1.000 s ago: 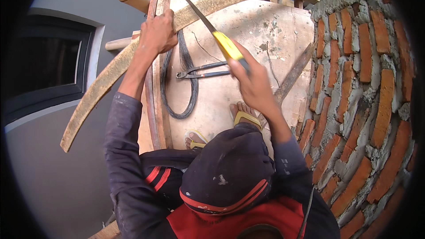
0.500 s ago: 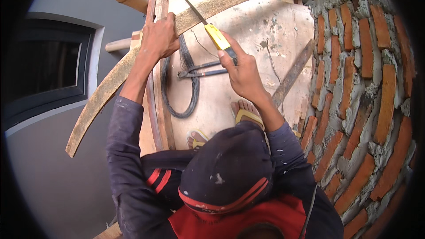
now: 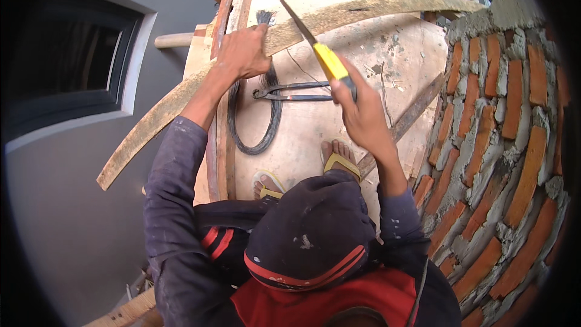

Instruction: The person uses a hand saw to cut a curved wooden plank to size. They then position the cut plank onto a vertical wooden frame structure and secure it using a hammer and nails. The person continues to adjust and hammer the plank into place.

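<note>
1. We see the plank (image 3: 387, 6) running from near left to far right, crossing the beam (image 3: 227, 157) beneath the left hand (image 3: 243, 53); that hand hides which piece lies on top.
2. We judge that the plank is held at this crossing because the beam offers firm backing there, while both long ends reach out free.
3. The saw (image 3: 329, 62) slants toward the far left, its blade passing over the plank in our view; we cannot tell whether the teeth touch wood.
4. The pincers (image 3: 302, 97) lie across the wire (image 3: 250, 150) on the board (image 3: 302, 133), perhaps kept there for easy reach. Their handles point right, toward the right hand (image 3: 364, 112).
5. The left hand is palm down, its fingers curled narrowly over the plank, apparently to steady it.
6. The right hand is wrapped around the saw's dark grip, leaving the yellow part ahead of the fingers.
</note>
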Demonstrator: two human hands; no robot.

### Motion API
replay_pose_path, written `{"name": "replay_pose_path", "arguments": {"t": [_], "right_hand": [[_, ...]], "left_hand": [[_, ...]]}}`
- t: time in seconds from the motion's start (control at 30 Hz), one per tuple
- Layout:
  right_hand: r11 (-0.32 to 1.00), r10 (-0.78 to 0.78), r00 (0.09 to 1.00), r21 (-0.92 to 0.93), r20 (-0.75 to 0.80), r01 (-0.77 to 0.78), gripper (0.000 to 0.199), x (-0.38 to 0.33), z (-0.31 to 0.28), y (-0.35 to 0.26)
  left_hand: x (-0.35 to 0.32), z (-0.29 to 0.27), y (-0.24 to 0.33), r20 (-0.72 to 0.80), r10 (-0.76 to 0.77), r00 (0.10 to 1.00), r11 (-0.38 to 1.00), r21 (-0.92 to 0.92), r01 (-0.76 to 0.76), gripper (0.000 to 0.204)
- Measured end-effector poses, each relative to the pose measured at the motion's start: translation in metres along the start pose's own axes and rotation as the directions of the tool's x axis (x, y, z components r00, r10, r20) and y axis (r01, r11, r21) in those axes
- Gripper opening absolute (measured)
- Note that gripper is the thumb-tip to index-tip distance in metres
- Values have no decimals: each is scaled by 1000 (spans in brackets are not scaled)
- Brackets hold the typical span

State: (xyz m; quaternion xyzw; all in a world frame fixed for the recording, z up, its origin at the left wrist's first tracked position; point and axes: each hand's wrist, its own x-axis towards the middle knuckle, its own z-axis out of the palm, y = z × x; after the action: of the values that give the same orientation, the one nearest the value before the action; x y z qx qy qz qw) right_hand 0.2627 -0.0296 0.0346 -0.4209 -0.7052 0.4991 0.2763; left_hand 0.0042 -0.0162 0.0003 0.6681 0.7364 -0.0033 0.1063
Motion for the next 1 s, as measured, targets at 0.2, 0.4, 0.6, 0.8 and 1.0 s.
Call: {"name": "replay_pose_path", "arguments": {"t": [0.2, 0.4, 0.6, 0.8, 1.0], "right_hand": [[928, 368, 922, 22, 117, -373, 48, -114, -65, -40], [975, 219, 972, 22, 83, -222, 48, -82, -26, -29], [974, 224, 970, -48, 93, -221, 46, -7, 4, -21], [963, 267, 960, -56, 86, -263, 46, -114, -53, -37], [980, 201, 979, -8, 43, -201, 43, -36, -4, -16]], "left_hand": [[6, -17, -3, 35, -61, 998, 998, -31, 62, 46], [6, 1, 0, 44, -88, 995, 994, 68, 85, 43], [-2, 21, -4, -197, 83, 977, 996, 59, -73, 43], [-1, 7, -3, -171, 0, 985, 998, 61, 11, 44], [-7, 19, 0, -219, 64, 974, 995, 91, -45, 41]]}}
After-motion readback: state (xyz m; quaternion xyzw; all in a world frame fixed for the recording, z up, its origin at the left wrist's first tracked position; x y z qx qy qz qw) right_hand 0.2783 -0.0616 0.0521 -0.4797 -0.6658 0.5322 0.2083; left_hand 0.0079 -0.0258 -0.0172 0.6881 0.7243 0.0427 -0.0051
